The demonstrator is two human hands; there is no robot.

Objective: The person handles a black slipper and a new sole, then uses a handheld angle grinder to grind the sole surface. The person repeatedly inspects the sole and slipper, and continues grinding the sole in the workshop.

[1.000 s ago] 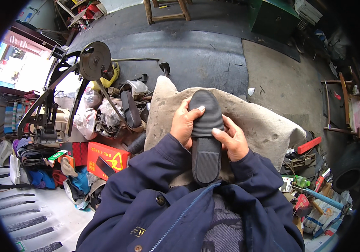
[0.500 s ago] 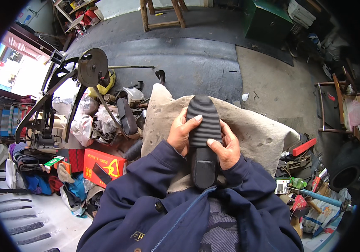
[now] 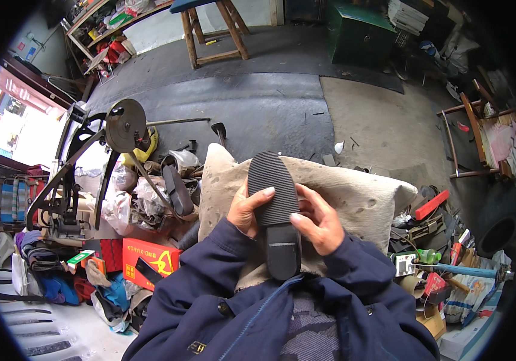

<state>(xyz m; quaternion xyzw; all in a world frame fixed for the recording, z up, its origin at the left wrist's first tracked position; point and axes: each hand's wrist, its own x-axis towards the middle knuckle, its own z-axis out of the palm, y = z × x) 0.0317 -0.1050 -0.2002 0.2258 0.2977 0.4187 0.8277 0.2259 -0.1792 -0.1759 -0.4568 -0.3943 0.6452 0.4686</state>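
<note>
A black shoe sole lies over my lap, its ribbed side up and its smooth heel block toward me. My left hand grips its left edge, thumb lying across the ribs and fingers behind. At the opposite edge, my right hand rests its thumb tip near the heel's front, with its bent fingers against the side; their tips are partly hidden. Whether an upper is attached underneath cannot be seen. Beneath it, a stained beige cloth covers my lap.
A black hand-cranked machine with a wheel stands at the left. Near it lie a dark shoe, plastic bags and a red box. Tools and scraps with a green bottle crowd the right. A wooden stool stands ahead.
The sole has tilted slightly, its toe end leaning left. My right hand has loosened, its fingers moving outward from the edge. The view has shifted, showing more of the far floor.
</note>
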